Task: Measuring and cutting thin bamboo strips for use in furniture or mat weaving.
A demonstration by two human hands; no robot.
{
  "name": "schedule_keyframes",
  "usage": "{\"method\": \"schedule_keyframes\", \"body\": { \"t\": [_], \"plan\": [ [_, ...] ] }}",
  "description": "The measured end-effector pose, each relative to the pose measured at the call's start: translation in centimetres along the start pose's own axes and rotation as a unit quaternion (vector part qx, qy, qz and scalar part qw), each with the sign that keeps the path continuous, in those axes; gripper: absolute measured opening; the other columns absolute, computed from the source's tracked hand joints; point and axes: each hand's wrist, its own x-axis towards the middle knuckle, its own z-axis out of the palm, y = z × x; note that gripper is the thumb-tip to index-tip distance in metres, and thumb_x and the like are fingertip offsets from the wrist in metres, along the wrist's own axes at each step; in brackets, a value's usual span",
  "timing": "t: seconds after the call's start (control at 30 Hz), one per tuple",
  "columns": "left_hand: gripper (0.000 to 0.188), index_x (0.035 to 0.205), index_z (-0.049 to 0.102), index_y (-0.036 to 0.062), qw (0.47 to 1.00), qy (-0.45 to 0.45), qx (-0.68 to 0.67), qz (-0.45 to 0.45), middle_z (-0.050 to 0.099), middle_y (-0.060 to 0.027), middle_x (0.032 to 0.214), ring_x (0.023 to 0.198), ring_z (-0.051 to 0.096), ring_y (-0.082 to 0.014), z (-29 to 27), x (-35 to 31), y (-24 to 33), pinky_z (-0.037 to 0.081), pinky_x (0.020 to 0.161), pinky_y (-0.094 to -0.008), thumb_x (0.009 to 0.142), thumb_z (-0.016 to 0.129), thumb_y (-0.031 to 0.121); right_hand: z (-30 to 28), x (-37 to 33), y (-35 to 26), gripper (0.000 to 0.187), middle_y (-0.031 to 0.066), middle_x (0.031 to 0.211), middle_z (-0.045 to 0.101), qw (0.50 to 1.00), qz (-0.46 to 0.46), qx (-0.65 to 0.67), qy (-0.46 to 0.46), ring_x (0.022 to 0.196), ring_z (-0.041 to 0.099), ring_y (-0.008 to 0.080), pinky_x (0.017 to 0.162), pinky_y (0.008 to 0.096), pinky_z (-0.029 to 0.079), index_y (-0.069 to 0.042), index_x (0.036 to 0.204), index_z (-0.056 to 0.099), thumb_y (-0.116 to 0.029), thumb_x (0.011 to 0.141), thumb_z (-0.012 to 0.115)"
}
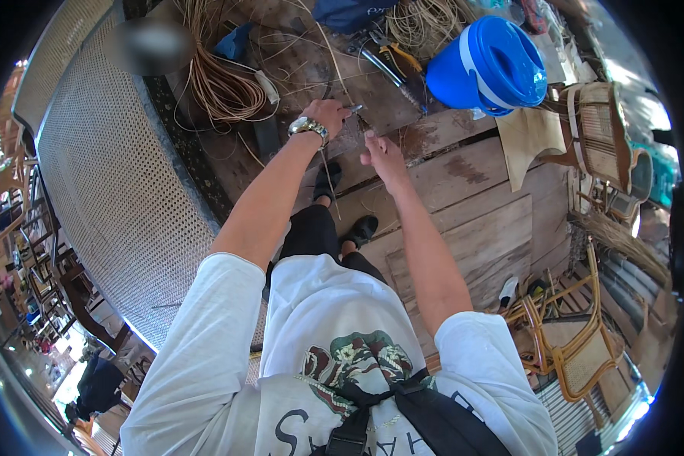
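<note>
My left hand [328,115], with a metal watch on its wrist, is closed at the near edge of the work surface. A long, thin cane strip [330,53] comes down from the top to its fingers, and another length hangs below the hand towards my feet. A small silvery piece [355,109] shows at the fingertips; its kind is unclear. My right hand [385,159] hovers a little lower and to the right, index finger and thumb apart, with nothing visible between them.
A coil of brown cane [224,87] lies at the upper left, beside a large woven cane panel [121,167]. Yellow-handled pliers [403,57] and a blue lidded bucket [482,68] are at the upper right. Cane chairs [574,342] stand lower right; a person in dark clothes [99,387] is lower left.
</note>
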Motion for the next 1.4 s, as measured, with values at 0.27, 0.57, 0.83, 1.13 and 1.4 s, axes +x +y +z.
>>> {"method": "schedule_keyframes", "body": {
  "t": [0.27,0.57,0.83,1.13,1.4],
  "plan": [
    [0.030,0.108,0.072,0.0129,0.999,0.005,-0.028,-0.034,0.070,-0.0119,0.109,0.105,0.065,-0.0368,-0.1,0.5,-0.1,0.053,0.090,-0.0453,0.098,0.053,0.034,-1.1,-3.6,6.2,0.038,0.0083,0.067,0.059,0.997,0.023,0.011,0.073,0.063,0.052,0.0177,0.062,0.0345,0.043,0.002,0.081,0.062,-0.032,0.097,0.061],
    [0.032,0.106,0.071,0.0111,0.998,-0.037,-0.030,-0.032,0.069,-0.0141,0.111,0.105,0.065,-0.0370,0.4,0.4,-0.1,0.053,0.089,-0.0477,0.099,0.053,0.037,-1.9,-2.8,7.7,0.042,0.0059,0.071,0.064,1.000,0.012,-0.025,0.006,0.071,0.061,0.0153,0.068,0.0313,0.048,-0.001,0.083,0.064,-0.041,0.095,0.063],
    [0.034,0.100,0.070,0.0088,0.997,-0.001,-0.055,-0.049,0.070,-0.0157,0.102,0.099,0.066,-0.0383,0.6,0.2,0.1,0.053,0.085,-0.0468,0.099,0.051,0.037,1.3,0.2,0.8,0.040,0.0013,0.068,0.059,0.995,-0.017,0.057,0.079,0.065,0.053,0.0119,0.061,0.0290,0.042,0.000,0.082,0.065,-0.037,0.094,0.065],
    [0.032,0.106,0.071,0.0119,0.998,-0.023,-0.037,-0.052,0.070,-0.0152,0.107,0.104,0.065,-0.0382,-0.4,-0.1,0.6,0.052,0.089,-0.0476,0.098,0.054,0.038,-0.7,-4.6,2.5,0.037,-0.0025,0.065,0.052,0.991,0.058,0.110,0.053,0.061,0.044,0.0075,0.056,0.0274,0.036,-0.003,0.075,0.061,-0.032,0.097,0.062],
    [0.029,0.106,0.071,0.0134,1.000,0.001,0.013,0.022,0.069,-0.0090,0.103,0.099,0.066,-0.0331,2.9,0.9,-1.7,0.053,0.088,-0.0441,0.101,0.048,0.030,-2.4,-4.0,3.1,0.037,0.0034,0.068,0.059,0.995,0.082,-0.013,-0.050,0.053,0.052,0.0116,0.049,0.0293,0.041,-0.001,0.078,0.061,-0.034,0.096,0.063]
  ]
}}
